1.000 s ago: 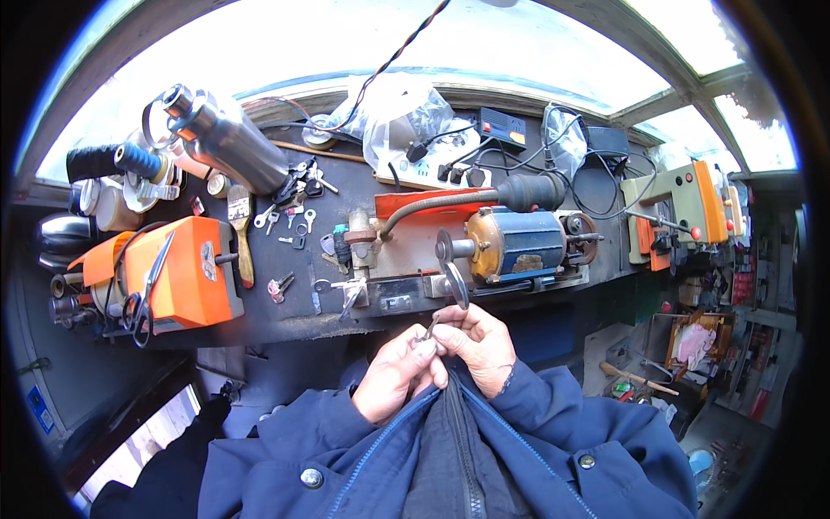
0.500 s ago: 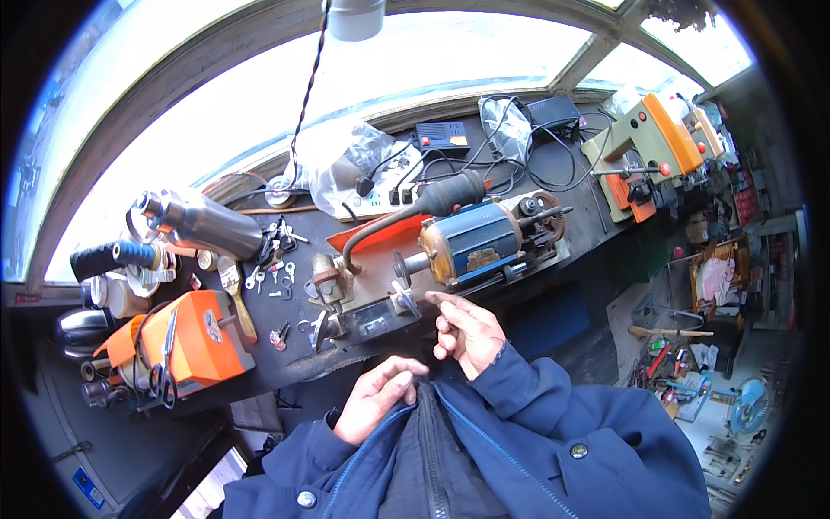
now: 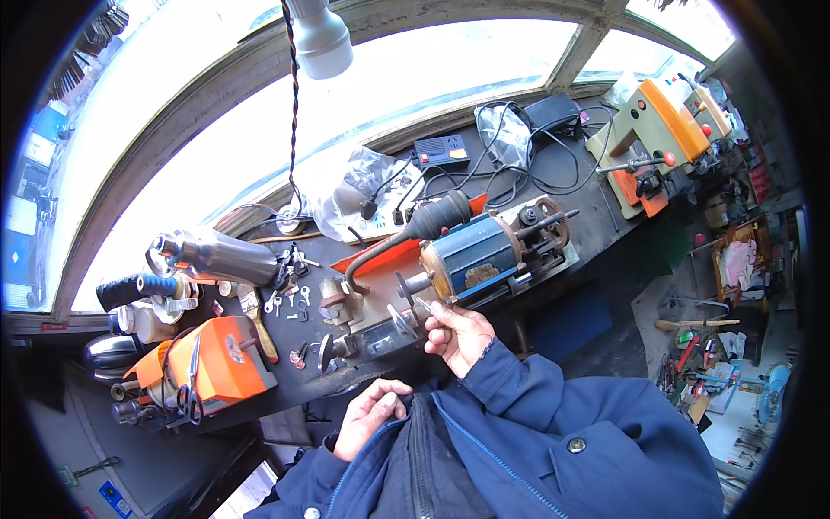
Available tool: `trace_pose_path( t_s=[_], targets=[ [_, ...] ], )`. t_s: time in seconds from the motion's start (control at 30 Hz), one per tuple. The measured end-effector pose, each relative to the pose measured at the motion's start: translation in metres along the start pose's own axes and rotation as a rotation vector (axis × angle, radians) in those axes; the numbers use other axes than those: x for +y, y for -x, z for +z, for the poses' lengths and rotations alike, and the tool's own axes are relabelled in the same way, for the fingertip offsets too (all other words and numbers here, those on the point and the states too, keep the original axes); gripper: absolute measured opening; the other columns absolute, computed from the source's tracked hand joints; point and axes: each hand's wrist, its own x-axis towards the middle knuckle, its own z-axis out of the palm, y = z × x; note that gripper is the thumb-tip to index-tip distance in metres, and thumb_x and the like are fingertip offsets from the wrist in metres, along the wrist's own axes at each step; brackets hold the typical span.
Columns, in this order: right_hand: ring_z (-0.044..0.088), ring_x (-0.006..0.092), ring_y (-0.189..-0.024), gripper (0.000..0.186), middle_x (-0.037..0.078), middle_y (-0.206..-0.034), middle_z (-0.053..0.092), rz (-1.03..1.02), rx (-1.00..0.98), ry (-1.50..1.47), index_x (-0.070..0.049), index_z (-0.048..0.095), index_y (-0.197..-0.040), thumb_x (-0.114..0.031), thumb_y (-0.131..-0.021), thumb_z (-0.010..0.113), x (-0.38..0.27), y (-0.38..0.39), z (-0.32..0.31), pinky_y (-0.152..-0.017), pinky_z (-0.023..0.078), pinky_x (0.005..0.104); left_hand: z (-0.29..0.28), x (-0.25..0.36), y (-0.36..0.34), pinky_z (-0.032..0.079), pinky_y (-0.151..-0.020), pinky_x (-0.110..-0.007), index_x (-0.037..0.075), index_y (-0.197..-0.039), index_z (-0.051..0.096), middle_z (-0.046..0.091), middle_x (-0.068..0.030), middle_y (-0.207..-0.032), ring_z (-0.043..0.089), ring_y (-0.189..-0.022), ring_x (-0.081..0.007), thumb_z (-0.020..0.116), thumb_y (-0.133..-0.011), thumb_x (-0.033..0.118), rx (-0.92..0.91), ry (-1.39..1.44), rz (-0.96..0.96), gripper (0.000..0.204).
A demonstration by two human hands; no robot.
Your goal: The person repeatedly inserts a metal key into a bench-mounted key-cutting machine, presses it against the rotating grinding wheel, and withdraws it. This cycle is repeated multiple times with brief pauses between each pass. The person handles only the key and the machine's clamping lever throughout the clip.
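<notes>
My right hand (image 3: 456,336) is closed in a pinch at the bench's front edge. Between thumb and forefinger a small silvery, key-like piece (image 3: 422,303) sticks out, too small to tell for certain. It lies close to the thin wheel (image 3: 403,288) on the shaft of a blue electric motor (image 3: 474,254) and to a metal disc (image 3: 401,322) on the base below. Loosely curled, my left hand (image 3: 372,417) rests by my jacket's front, thumb against the fingers; what it holds, if anything, is hidden. A flexible-necked lamp or hose (image 3: 380,251) arches behind the wheel.
Left along the bench are an orange machine (image 3: 220,359) with scissors, a brush (image 3: 258,320), loose keys (image 3: 290,298) and a steel flask (image 3: 216,253). Cables and a power strip (image 3: 380,227) lie behind the motor. Another machine (image 3: 644,156) stands right; a white bulb (image 3: 322,43) hangs above.
My right hand has drawn closer to the motor's wheel, and its fingers are now pinched with a silvery piece showing. My left hand stays by the jacket. The whole view has shifted slightly.
</notes>
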Motion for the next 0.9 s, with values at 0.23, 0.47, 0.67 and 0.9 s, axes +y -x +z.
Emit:
trace_pose_path(
  t_s=[0.23,0.47,0.67,0.9],
  targets=[
    [0.061,0.0126,-0.053,0.019,0.005,-0.073,0.063,0.039,0.06,0.022,-0.003,0.062,-0.098,-0.02,-0.095,0.067,-0.004,-0.004,0.003,-0.056,0.059,0.032,0.005,0.004,-0.002,0.042,-0.08,-0.021,0.0,-0.122,0.058,0.06,-0.0025,-0.089,0.052,-0.083,-0.0071,0.054,-0.103,0.019,0.036,0.039,-0.004,0.026],
    [0.048,0.01,-0.046,0.017,0.002,-0.065,0.056,0.076,0.066,0.044,-0.003,0.061,-0.089,-0.017,-0.094,0.068,-0.008,-0.003,0.006,-0.051,0.054,0.0333,0.005,0.003,-0.003,0.042,-0.079,-0.021,0.0,-0.123,0.057,0.06,-0.0028,-0.089,0.052,-0.081,-0.0072,0.054,-0.103,0.019,0.055,0.047,0.004,0.028],
    [0.043,0.0103,-0.041,0.02,0.001,-0.062,0.054,0.113,0.141,0.074,-0.006,0.059,-0.081,-0.019,-0.092,0.071,-0.009,-0.002,0.012,-0.048,0.052,0.0346,0.004,0.006,-0.005,0.042,-0.079,-0.022,0.001,-0.123,0.058,0.061,-0.004,-0.09,0.053,-0.081,-0.0078,0.052,-0.103,0.019,0.063,-0.027,0.01,0.027],
    [0.039,0.0068,-0.041,0.024,-0.003,-0.059,0.048,0.13,0.106,0.086,-0.01,0.054,-0.079,-0.021,-0.093,0.071,-0.008,-0.003,0.012,-0.052,0.049,0.0325,0.001,0.004,-0.01,0.047,-0.073,-0.025,-0.003,-0.121,0.055,0.064,-0.0095,-0.085,0.058,-0.075,-0.0118,0.051,-0.103,0.019,0.072,-0.057,0.058,0.028]
  ],
)
